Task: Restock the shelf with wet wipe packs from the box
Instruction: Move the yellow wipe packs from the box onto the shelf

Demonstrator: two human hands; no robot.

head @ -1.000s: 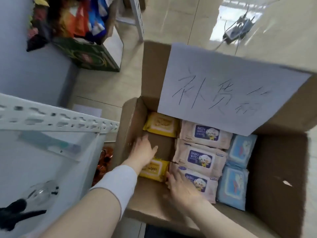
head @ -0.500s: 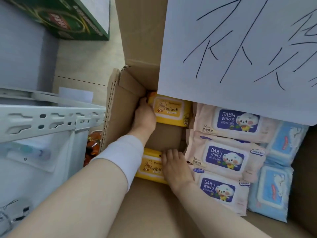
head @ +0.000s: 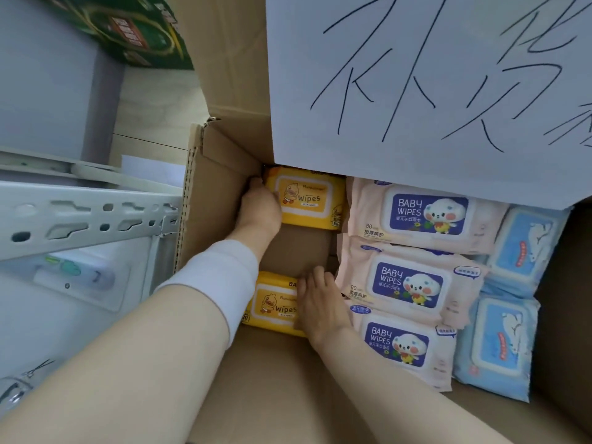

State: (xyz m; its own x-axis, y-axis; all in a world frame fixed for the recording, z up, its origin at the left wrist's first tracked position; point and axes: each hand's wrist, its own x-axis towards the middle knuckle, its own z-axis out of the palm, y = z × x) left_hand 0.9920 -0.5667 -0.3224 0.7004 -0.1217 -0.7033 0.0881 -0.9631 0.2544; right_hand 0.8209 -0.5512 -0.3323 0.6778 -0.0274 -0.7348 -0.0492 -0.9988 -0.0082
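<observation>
Pale flooring [head: 153, 104] runs behind an open brown cardboard box [head: 221, 174], whose far flap carries a white paper sheet [head: 416, 161] with black handwritten characters. Against the box's left wall lie two yellow plastic wipe packs with a bare strip of box bottom between them. The left hand [head: 259, 206] grips the left end of the far yellow pack [head: 307, 200] in the box's far-left corner, fingers curled around its edge. The right hand [head: 320, 302] holds the right end of the near yellow pack [head: 272, 306], fingers bent over its far edge, thumb hidden. Three pink baby-wipe packs [head: 426, 216] fill the middle, and two blue packs [head: 499, 347] lie towards the right side. Just left of the box stands a white perforated metal shelf [head: 83, 219].
</observation>
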